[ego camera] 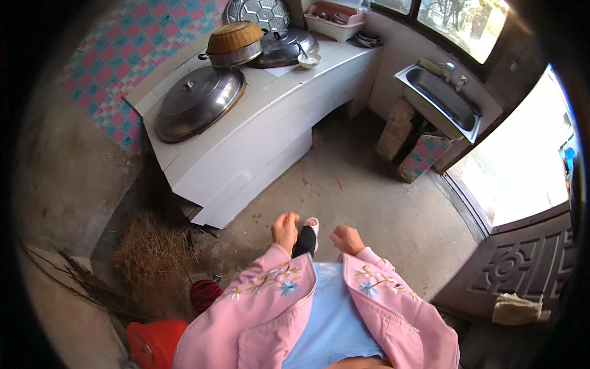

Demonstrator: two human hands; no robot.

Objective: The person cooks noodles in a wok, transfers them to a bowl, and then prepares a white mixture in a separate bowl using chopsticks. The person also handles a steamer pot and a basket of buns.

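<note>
My left hand (285, 230) hangs in front of my body above the concrete floor, fingers loosely curled, with nothing visible in it. To its right, my right hand (348, 239) is curled like a loose fist, and no object shows in it either. Neither hand touches anything. Ahead stands a white-tiled stove counter (249, 133). On it lie a large metal wok lid (200, 104), a second domed lid (286, 48), a steamer pot (236, 56) topped by a wicker basket (235, 37), and a white bowl (309, 60) with a utensil in it.
A metal sink (440, 99) stands at the right near an open doorway (516, 161) and a panelled door (507, 267). Straw (150, 251), dry branches (83, 281) and a red plastic container (154, 343) are at the left. A dish rack (334, 23) sits at the counter's far end.
</note>
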